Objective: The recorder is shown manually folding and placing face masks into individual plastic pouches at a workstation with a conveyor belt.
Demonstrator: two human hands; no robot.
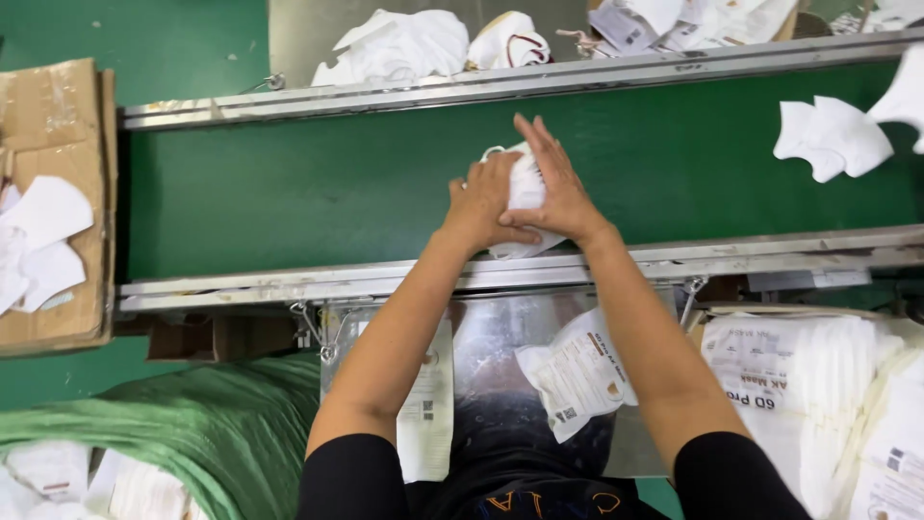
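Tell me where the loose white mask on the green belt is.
In the head view, the loose white mask lies on the green conveyor belt at upper right, apart from both hands, near the belt's far metal rail.

Count: two hands, left hand (478, 204) and right hand (556, 188), both on one stack of white masks (525, 188) on the one green conveyor belt (289, 183); further right on the belt, one loose white mask (835, 137) plus one more cut off by the frame edge (905, 94). One cardboard box (53, 125) at left with roughly three white pieces, exact number unclear. Below the belt: one printed white pouch (580, 371), one pile of white packs (804, 385) too bunched to count, one green cloth (192, 424).
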